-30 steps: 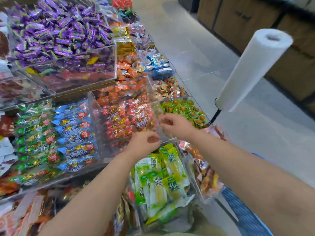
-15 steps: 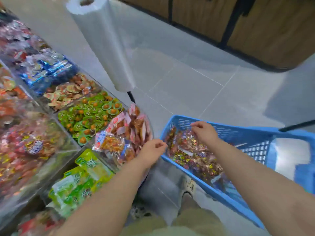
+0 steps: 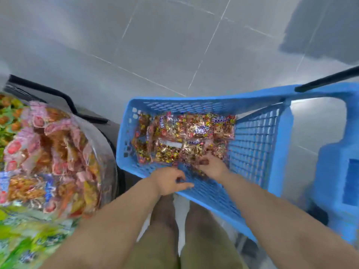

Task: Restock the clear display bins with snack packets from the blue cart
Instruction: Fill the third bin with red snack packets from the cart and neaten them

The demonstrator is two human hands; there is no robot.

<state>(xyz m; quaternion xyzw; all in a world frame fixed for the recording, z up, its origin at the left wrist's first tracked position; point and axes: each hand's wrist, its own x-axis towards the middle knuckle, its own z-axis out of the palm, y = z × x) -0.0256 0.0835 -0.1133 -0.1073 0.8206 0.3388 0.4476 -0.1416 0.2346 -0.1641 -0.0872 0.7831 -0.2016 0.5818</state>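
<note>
View from above, looking down past two bare forearms at a blue cart (image 3: 254,152) with latticed plastic walls, standing on a grey tiled floor (image 3: 155,45). A pile of shiny red and gold snack packets (image 3: 186,136) lies in the cart's basket, filling its far half. The right hand (image 3: 212,166) reaches inside the basket and rests on the near edge of the pile, fingers bent down into the packets; motion blur hides whether it has actually gripped one. The left hand (image 3: 168,181) hovers at the basket's near rim, loosely relaxed, fingers pointing toward the right hand, holding nothing. On the left, just beside the cart, a clear display bin (image 3: 108,156) is heaped with pink and orange packets (image 3: 48,142), and blurred green packets (image 3: 29,239) show below it. A black handle (image 3: 326,79) crosses the cart's upper right corner. The person's olive shorts (image 3: 155,249) appear at the bottom edge.
</note>
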